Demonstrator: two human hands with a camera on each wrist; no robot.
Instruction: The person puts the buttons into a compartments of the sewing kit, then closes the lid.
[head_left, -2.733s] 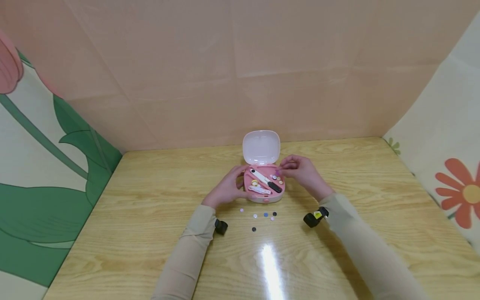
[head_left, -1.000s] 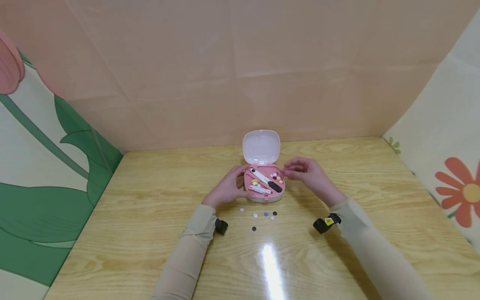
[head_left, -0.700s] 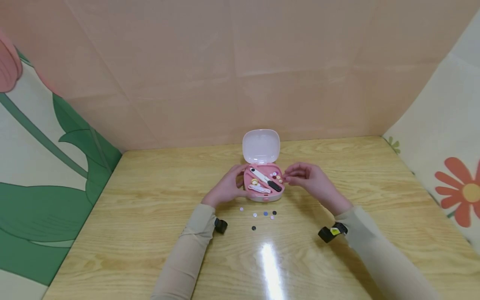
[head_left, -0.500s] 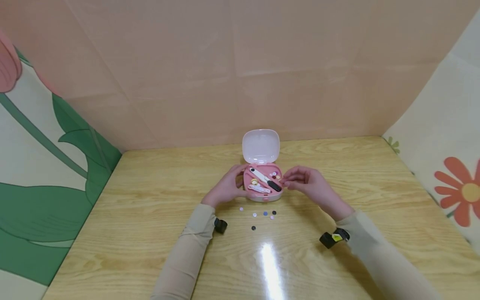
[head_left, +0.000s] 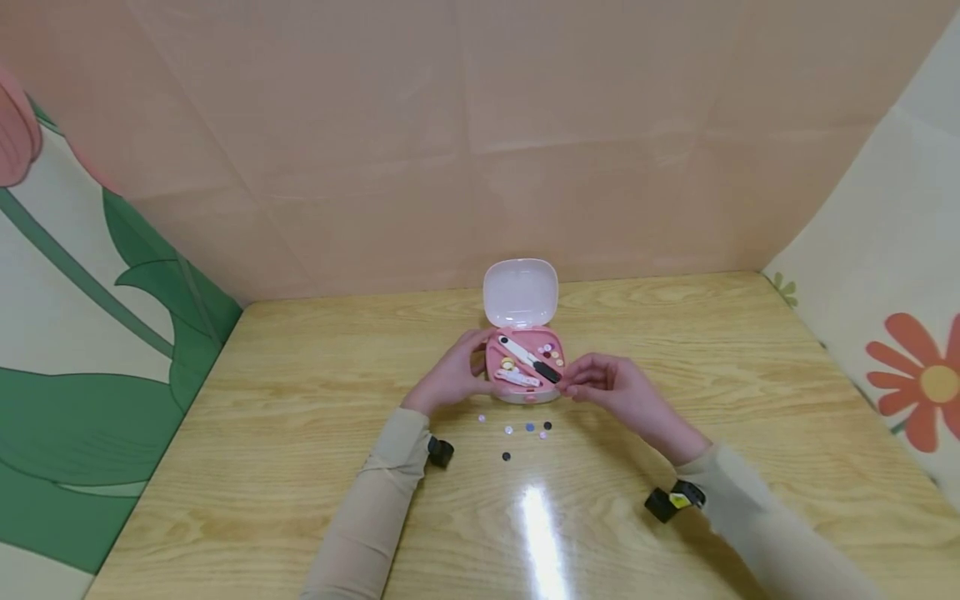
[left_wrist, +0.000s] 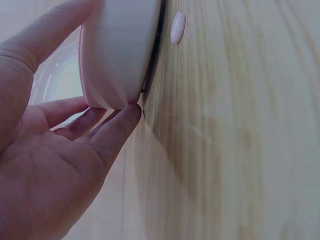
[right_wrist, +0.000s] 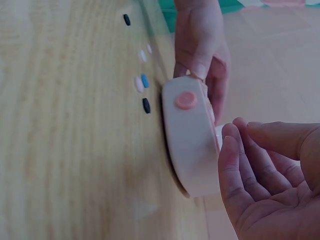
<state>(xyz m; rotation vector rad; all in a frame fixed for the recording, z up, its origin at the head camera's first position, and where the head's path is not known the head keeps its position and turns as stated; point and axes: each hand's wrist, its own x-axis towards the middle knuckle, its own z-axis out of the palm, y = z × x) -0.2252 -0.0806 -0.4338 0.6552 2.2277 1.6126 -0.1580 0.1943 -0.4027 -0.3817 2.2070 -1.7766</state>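
A small pink-and-white box [head_left: 528, 398] stands with its white lid [head_left: 521, 293] raised. My left hand [head_left: 448, 379] grips its left side, thumb at the front and fingers behind. Inside lie a slim tool with white and black ends [head_left: 517, 350], a pale pink-white item [head_left: 517, 378], a small yellow item [head_left: 507, 363] and several buttons [head_left: 547, 347] on the right. My right hand [head_left: 618, 390] is at the box's right front corner, fingers loosely bent. In the right wrist view, nothing shows between its thumb and fingertips [right_wrist: 231, 131].
Several loose buttons lie on the wooden table in front of the box: a blue button [head_left: 530, 427], two black ones, and white and pale pink ones. A pink cloth wall [head_left: 465, 167] rises behind the table [head_left: 337, 350]. Patterned panels stand at both sides.
My right hand has drawn back from the button compartment and moved along the box's right side toward the front. A purple button at its fingertips earlier now lies inside. The left hand keeps its hold.
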